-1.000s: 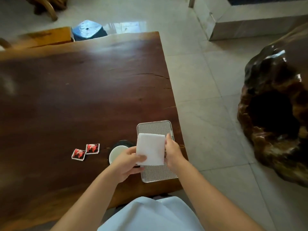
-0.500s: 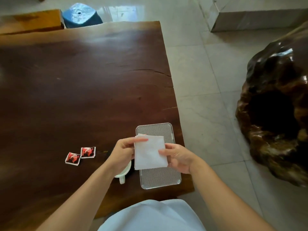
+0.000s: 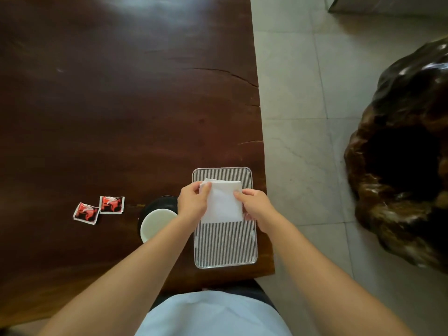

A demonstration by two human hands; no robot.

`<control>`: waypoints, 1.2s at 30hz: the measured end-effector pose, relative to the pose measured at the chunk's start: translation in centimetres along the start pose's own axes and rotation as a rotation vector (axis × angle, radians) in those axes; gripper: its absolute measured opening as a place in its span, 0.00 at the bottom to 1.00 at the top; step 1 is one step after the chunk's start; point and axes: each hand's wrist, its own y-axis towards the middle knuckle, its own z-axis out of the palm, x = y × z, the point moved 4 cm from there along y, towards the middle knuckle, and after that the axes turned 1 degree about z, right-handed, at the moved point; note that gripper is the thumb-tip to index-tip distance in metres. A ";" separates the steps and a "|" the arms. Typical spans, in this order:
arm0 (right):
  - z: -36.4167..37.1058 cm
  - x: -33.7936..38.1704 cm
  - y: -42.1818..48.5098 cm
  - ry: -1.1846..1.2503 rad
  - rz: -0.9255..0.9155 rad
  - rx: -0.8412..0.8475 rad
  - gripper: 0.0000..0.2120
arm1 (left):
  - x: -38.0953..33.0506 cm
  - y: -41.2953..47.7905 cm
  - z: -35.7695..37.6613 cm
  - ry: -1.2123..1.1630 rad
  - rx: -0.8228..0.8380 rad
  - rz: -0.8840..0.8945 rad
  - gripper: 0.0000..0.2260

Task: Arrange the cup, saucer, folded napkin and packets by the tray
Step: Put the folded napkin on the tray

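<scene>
A folded white napkin [image 3: 221, 202] is over the far half of a ribbed metal tray [image 3: 225, 243] near the table's right edge. My left hand [image 3: 192, 202] pinches its left edge and my right hand [image 3: 254, 206] pinches its right edge. I cannot tell whether the napkin touches the tray. Left of the tray a white cup [image 3: 155, 223] stands on a dark saucer [image 3: 161, 202], partly hidden by my left forearm. Two red packets [image 3: 99, 208] lie side by side on the table further left.
The dark wooden table [image 3: 121, 105] stretches far and left; its right edge runs just past the tray, its near edge by my body. A large dark carved wooden stump [image 3: 407, 154] stands on the tiled floor to the right.
The napkin has moved from above the tray's near part to over its far half. The camera has tilted down and closer.
</scene>
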 end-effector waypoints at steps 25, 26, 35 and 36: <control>-1.2 2.2 4.8 -0.383 -0.278 -0.385 0.03 | -0.6 3.6 1.3 0.263 -0.143 0.164 0.16; -1.3 2.4 4.7 -0.384 -0.287 -0.377 0.05 | -0.6 3.4 1.1 0.248 -0.145 0.160 0.17; -0.9 4.1 1.2 -0.447 -0.409 -0.402 0.08 | -2.1 1.0 -2.7 0.241 -0.174 0.188 0.11; -0.5 4.2 0.6 -0.453 -0.431 -0.395 0.08 | -2.2 0.4 -3.2 0.234 -0.176 0.202 0.09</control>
